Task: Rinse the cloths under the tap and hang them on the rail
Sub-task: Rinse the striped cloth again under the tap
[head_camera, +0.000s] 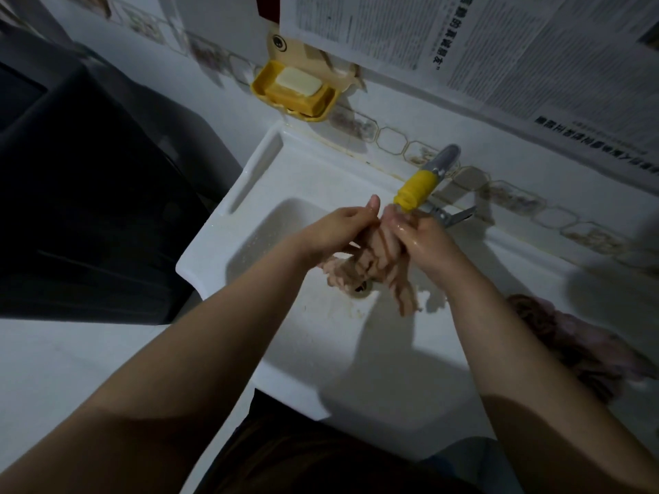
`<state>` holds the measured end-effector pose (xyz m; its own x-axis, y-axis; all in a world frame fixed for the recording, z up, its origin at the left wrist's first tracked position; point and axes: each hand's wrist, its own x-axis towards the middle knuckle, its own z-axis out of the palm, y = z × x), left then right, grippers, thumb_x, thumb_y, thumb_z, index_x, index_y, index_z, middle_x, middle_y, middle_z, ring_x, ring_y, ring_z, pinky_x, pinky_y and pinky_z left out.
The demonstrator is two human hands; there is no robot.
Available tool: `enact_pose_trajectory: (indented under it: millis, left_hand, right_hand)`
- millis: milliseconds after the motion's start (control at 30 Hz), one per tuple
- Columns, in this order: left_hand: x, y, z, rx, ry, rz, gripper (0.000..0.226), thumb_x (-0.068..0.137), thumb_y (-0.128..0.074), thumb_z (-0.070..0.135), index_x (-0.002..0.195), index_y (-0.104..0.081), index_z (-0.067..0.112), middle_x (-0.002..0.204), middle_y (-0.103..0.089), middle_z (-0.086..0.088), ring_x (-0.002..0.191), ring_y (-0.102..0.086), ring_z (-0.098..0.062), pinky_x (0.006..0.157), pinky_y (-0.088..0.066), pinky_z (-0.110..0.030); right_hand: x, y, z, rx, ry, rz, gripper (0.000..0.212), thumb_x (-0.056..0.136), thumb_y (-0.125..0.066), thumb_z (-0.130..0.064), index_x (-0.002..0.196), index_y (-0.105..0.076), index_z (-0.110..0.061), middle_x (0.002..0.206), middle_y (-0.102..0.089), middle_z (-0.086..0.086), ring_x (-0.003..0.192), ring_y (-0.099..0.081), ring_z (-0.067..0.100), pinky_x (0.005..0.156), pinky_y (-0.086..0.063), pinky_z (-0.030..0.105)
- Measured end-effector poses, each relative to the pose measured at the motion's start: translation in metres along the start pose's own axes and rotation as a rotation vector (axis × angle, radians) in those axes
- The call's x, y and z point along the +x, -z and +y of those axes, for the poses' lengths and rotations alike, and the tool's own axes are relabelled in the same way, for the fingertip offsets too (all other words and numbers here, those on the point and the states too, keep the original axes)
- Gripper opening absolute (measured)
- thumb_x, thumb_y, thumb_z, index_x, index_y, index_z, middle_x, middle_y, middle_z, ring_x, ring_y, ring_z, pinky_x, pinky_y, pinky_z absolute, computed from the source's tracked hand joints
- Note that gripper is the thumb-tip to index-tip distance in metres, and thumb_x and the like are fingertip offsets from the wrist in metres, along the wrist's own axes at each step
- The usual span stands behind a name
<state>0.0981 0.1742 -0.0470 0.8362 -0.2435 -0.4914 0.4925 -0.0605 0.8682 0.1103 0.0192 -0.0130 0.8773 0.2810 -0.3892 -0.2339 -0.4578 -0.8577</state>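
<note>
Left hand [342,231] and right hand [415,235]: both gripping the pink cloth [371,265], fingers curling round its bunched top; cloth hanging between them, tails trailing toward 6 o'clock over the sink [292,162] drain; yellow tap nozzle [415,187] sitting at 12 o'clock; likely soft, waterlogged, slippery, best taken by the gathered upper fold; second cloth [570,336] lying at 4 o'clock, on the sink ledge.

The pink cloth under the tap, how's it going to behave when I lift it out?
Probably floppy: the pink cloth droops in folds below both hands. Likely heavy for its size and drippy, being held beneath the yellow tap nozzle.
</note>
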Motion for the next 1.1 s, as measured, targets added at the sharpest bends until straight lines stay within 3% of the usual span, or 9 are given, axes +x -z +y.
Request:
enact_pose_trajectory:
  millis: [167,300,467,534,634,701,801,934,1101]
  left_hand:
    - [-0.003,-0.011,-0.037,-0.102,-0.067,-0.011,0.02,0.088,-0.065,0.027,0.086,-0.062,0.008,0.077,-0.062,-0.006,0.07,-0.058,-0.013,0.069,-0.05,-0.025]
    - [-0.004,-0.013,-0.045,-0.207,-0.137,0.166,0.017,0.096,-0.05,0.007,0.089,-0.065,0.006,0.087,-0.063,-0.012,0.086,-0.057,-0.021,0.089,-0.047,-0.037]
    - [-0.004,-0.029,-0.024,-0.298,-0.127,0.22,0.03,0.093,-0.047,0.033,0.085,-0.057,0.005,0.076,-0.051,-0.013,0.073,-0.049,-0.024,0.071,-0.043,-0.038]
    - [-0.002,-0.037,-0.025,-0.302,-0.092,0.227,0.04,0.092,-0.048,0.044,0.095,-0.058,0.005,0.079,-0.051,-0.015,0.071,-0.047,-0.024,0.066,-0.041,-0.035]
    - [0.004,-0.038,-0.024,-0.503,0.028,0.373,0.047,0.095,-0.052,0.041,0.096,-0.063,-0.005,0.083,-0.065,-0.021,0.076,-0.064,-0.03,0.07,-0.054,-0.037]
    - [0.011,-0.036,-0.02,-0.614,0.12,0.452,0.043,0.094,-0.055,0.038,0.093,-0.066,-0.004,0.085,-0.069,-0.022,0.082,-0.069,-0.032,0.076,-0.057,-0.04]
    - [0.013,-0.045,-0.007,-0.665,0.189,0.422,0.037,0.099,-0.048,0.031,0.079,-0.061,0.002,0.067,-0.063,-0.014,0.061,-0.064,-0.024,0.051,-0.052,-0.025]
    - [0.01,-0.062,0.007,-0.681,0.281,0.349,0.034,0.092,-0.058,0.036,0.071,-0.06,0.009,0.064,-0.061,-0.009,0.048,-0.059,-0.019,0.052,-0.048,-0.023]
    - [0.02,-0.043,0.004,-0.65,0.221,0.415,0.032,0.1,-0.047,0.031,0.073,-0.053,0.014,0.044,-0.056,0.005,0.058,-0.05,-0.016,0.043,-0.046,-0.02]
  right_hand:
    - [0.01,0.005,-0.002,0.246,-0.051,0.137,0.021,0.082,-0.056,-0.028,0.078,-0.063,-0.009,0.076,-0.066,0.018,0.075,-0.064,0.028,0.079,-0.052,0.04]
    - [0.011,0.007,-0.001,0.278,-0.055,0.241,0.016,0.091,-0.055,-0.026,0.08,-0.065,-0.02,0.074,-0.07,-0.005,0.073,-0.066,0.013,0.073,-0.052,0.029]
    - [-0.002,-0.012,-0.006,0.319,-0.094,0.149,0.03,0.095,-0.055,-0.026,0.066,-0.051,-0.018,0.043,-0.049,-0.005,0.039,-0.049,0.013,0.048,-0.043,0.022]
    - [-0.001,-0.011,-0.014,0.338,-0.101,0.237,0.024,0.093,-0.056,-0.024,0.07,-0.057,-0.02,0.05,-0.058,-0.004,0.046,-0.056,0.013,0.05,-0.047,0.023]
    - [0.005,-0.006,-0.015,0.197,-0.07,0.412,0.022,0.093,-0.053,-0.018,0.072,-0.059,-0.018,0.063,-0.059,-0.006,0.061,-0.056,0.01,0.054,-0.045,0.02]
    - [-0.001,-0.022,-0.013,0.011,-0.02,0.33,0.034,0.095,-0.05,-0.026,0.063,-0.054,-0.017,0.06,-0.056,-0.004,0.059,-0.054,0.012,0.056,-0.042,0.022]
    - [-0.002,-0.044,-0.006,-0.285,0.047,0.267,0.05,0.096,-0.043,-0.048,0.058,-0.052,-0.015,0.066,-0.063,0.008,0.067,-0.06,0.024,0.064,-0.046,0.031]
    - [0.025,-0.024,-0.004,-0.297,-0.077,0.435,0.042,0.097,-0.041,-0.041,0.071,-0.056,-0.012,0.084,-0.064,0.017,0.084,-0.062,0.034,0.07,-0.048,0.037]
    - [-0.003,-0.048,-0.006,-0.413,0.108,0.407,0.055,0.1,-0.034,-0.044,0.078,-0.064,-0.004,0.081,-0.066,0.02,0.08,-0.062,0.033,0.069,-0.044,0.035]
